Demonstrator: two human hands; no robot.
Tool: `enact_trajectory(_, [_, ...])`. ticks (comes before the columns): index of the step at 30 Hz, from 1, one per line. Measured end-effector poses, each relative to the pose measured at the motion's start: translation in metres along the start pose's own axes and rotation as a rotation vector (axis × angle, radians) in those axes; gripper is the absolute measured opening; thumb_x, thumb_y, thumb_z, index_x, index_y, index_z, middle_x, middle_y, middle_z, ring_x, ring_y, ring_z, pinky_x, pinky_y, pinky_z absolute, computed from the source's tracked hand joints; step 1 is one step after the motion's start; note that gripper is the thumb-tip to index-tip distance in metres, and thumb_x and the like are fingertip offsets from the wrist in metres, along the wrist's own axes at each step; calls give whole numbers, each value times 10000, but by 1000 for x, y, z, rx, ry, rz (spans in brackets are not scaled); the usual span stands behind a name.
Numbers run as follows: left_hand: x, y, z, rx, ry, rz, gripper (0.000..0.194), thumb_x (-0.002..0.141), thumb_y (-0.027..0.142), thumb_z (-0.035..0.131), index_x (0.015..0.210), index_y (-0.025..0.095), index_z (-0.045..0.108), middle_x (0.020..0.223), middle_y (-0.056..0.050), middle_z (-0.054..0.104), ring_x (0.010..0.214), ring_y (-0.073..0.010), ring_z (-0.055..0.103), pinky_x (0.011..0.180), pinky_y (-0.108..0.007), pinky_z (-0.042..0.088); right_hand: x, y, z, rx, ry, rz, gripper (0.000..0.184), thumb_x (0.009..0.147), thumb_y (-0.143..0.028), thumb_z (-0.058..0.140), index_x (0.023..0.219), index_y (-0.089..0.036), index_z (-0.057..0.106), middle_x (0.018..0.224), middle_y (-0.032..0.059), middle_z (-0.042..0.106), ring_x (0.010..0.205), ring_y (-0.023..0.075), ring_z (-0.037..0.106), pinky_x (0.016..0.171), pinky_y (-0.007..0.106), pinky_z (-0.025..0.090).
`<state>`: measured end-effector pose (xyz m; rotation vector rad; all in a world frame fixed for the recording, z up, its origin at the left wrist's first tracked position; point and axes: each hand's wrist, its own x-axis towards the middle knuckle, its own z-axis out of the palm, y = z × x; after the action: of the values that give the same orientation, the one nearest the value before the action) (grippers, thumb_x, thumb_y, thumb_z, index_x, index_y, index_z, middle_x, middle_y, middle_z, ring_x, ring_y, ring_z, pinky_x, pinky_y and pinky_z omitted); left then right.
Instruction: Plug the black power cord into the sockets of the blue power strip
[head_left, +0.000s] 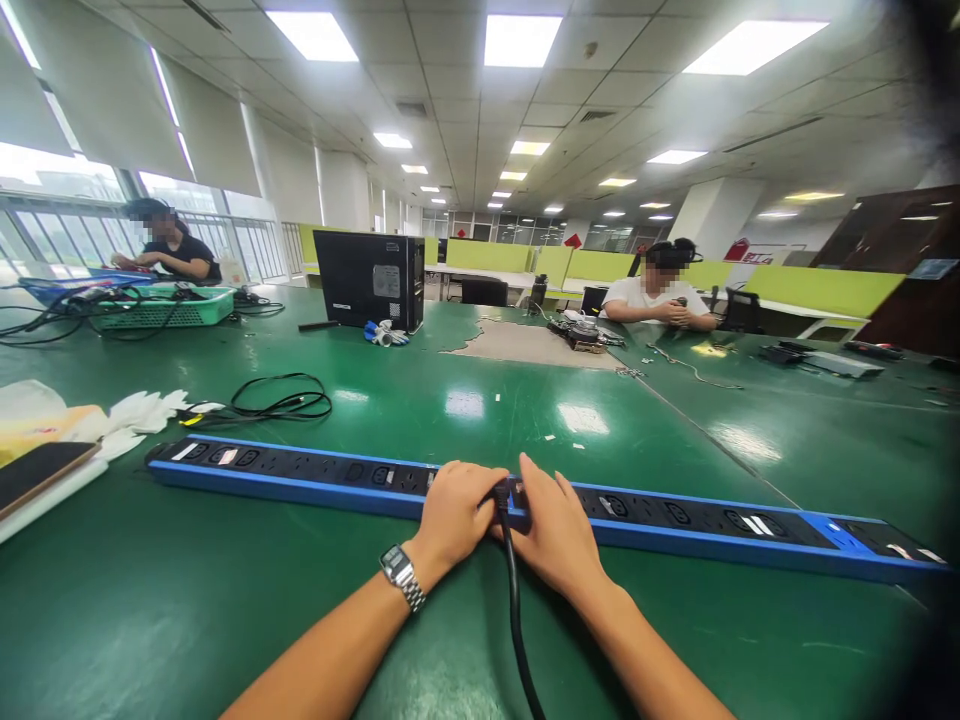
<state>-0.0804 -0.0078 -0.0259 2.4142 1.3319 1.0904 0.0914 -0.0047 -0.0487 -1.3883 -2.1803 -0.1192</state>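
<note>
A long blue and black power strip [300, 478] lies across the green table [465, 400] in front of me. My left hand [454, 515], with a metal watch on the wrist, is curled over the strip's middle and closed on a black plug. The plug's black cable [516, 620] runs from there toward me. My right hand [555, 530] rests flat on the strip just right of the plug, fingers stretched out and touching it.
A coiled black cable [281, 400], white gloves [139, 412] and a phone [37, 470] lie at the left. A black computer case [371, 278] and a green basket [169, 305] stand farther back. Two people sit at the far table edges.
</note>
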Motion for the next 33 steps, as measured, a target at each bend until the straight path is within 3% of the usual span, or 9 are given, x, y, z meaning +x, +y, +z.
enact_trajectory(3, [1, 1, -3, -63, 170, 30, 349, 841, 88, 514, 1139, 219, 641, 1067, -47, 725, 992, -208, 644, 975, -409, 470, 0, -2, 1, -80, -41, -16, 744, 738, -423, 695, 1377, -125, 457, 1387, 169, 532, 1284, 318, 487, 1102, 526, 347])
enact_trajectory(7, [-1, -5, -38, -108, 434, 23, 325, 897, 151, 489, 1196, 207, 604, 1134, -61, 703, 1028, -185, 646, 940, -329, 504, 0, -6, -3, -144, -76, -7, 711, 770, -516, 671, 1344, -126, 513, 1393, 164, 528, 1296, 328, 471, 1115, 519, 331])
enact_trajectory(13, [-45, -55, -88, 52, 234, -56, 322, 895, 237, 484, 1183, 197, 624, 1105, -67, 724, 980, -204, 685, 914, -333, 523, 1, -9, -3, -138, -97, 16, 730, 770, -533, 671, 1357, -131, 507, 1404, 156, 520, 1304, 325, 466, 1122, 505, 330])
enact_trajectory(17, [-52, -71, -94, 19, 71, -132, 324, 899, 299, 486, 1172, 201, 631, 1062, -59, 741, 916, -201, 698, 842, -317, 544, 2, -8, -5, -96, -114, 40, 742, 750, -521, 695, 1350, -124, 514, 1401, 156, 522, 1307, 323, 461, 1130, 514, 312])
enact_trajectory(22, [-44, -70, -88, 121, -29, -128, 323, 898, 277, 465, 1178, 229, 618, 1159, -58, 711, 1063, -217, 655, 1087, -464, 381, 13, -20, -8, 65, -101, 47, 662, 751, -481, 699, 1322, -187, 537, 1365, 122, 564, 1285, 317, 480, 1120, 580, 274])
enact_trajectory(26, [-48, -70, -87, 245, -85, -124, 699, 796, 330, 607, 1437, 235, 348, 1300, -95, 628, 1249, -270, 533, 1131, -565, 266, 35, -70, 4, 278, -62, -90, 591, 759, -392, 705, 1293, -192, 551, 1290, 110, 619, 1182, 277, 550, 1038, 481, 402])
enact_trajectory(29, [-50, -73, -87, 294, -109, -166, 942, 747, 248, 618, 1518, 214, 78, 1320, -97, 612, 1239, -260, 541, 1125, -549, 280, 56, -112, 19, 348, -36, -174, 345, 790, -237, 637, 1134, -218, 642, 1082, 73, 711, 988, 248, 626, 889, 417, 483])
enact_trajectory(31, [-50, -75, -88, 307, -127, -186, 920, 769, 237, 600, 1517, 220, 64, 1317, -86, 617, 1240, -253, 543, 1121, -530, 292, 66, -119, 19, 398, 82, -148, 264, 812, -176, 569, 1056, -209, 663, 956, 65, 725, 894, 229, 639, 826, 382, 492])
enact_trajectory(33, [-50, -77, -88, 313, -141, -184, 912, 791, 287, 617, 1513, 230, 64, 1333, -85, 608, 1273, -256, 516, 1128, -532, 278, 66, -101, 7, 466, 287, -56, 274, 856, -203, 526, 1105, -195, 640, 961, 77, 714, 899, 217, 637, 819, 359, 491])
